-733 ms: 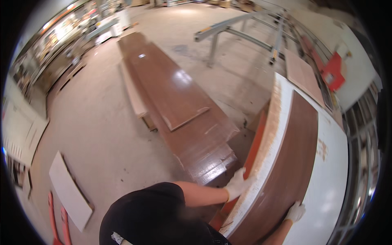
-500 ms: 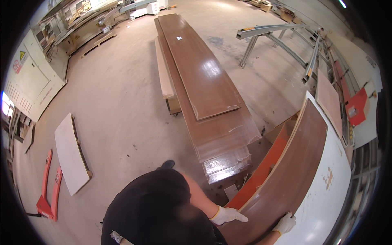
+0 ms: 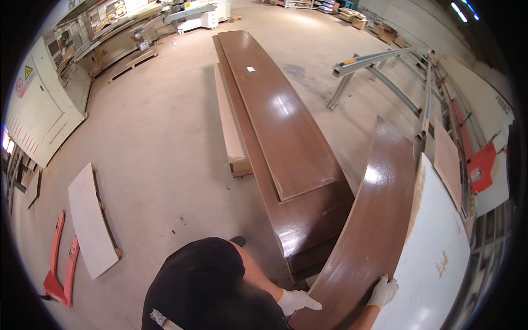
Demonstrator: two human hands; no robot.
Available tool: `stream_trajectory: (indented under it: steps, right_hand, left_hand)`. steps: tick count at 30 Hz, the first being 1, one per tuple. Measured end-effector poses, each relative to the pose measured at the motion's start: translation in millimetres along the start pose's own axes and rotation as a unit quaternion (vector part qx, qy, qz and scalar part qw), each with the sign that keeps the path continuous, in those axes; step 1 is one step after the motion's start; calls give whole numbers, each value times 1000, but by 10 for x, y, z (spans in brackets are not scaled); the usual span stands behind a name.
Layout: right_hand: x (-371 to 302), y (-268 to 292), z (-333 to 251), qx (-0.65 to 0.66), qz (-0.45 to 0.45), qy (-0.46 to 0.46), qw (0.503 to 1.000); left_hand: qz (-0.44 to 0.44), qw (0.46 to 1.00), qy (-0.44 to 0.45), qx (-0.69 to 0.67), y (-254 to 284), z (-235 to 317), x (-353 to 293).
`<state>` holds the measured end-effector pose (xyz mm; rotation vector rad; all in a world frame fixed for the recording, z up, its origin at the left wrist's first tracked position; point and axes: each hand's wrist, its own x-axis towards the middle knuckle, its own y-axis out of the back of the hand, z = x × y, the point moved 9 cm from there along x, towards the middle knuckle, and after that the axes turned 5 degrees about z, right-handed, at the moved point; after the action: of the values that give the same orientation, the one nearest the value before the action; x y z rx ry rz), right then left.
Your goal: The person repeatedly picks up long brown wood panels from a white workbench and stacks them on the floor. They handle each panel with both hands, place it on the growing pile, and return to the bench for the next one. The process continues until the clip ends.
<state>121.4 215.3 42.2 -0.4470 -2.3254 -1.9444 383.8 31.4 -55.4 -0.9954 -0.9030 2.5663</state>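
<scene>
Between my two gloved hands is a long brown wooden panel (image 3: 369,220), tilted up off the white board (image 3: 434,247) beside it. My left hand (image 3: 298,301) grips its left edge near the bottom, thumb lying on the face. On the opposite edge, my right hand (image 3: 383,291) has its fingers curled round the panel. To the left lies a stack of similar brown panels (image 3: 286,126), the top one set back from the near end and bearing a small white label (image 3: 251,69). The lifted panel hides part of the stack's near right side.
A grey metal roller frame (image 3: 374,63) stands at the far right. On the left are a red pallet jack (image 3: 58,275), a pale board (image 3: 91,220) on the floor and a white machine cabinet (image 3: 47,110). A red box (image 3: 482,168) is by the right wall.
The brown panel has risen off the white board and swung left towards the stack, with both hands still on it. It now covers the orange surface seen before.
</scene>
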Motion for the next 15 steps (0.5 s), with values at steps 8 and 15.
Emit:
stream_trajectory:
  steps: [8,15]
  right_hand:
    - [-129,-315,-1828,7,-19,156,988]
    - [-403,-793,-3267,103,-134,304,938]
  left_hand:
    - [81,986,-112,94,943,209,-390]
    - [206,913,-316,153,1776,465,-785]
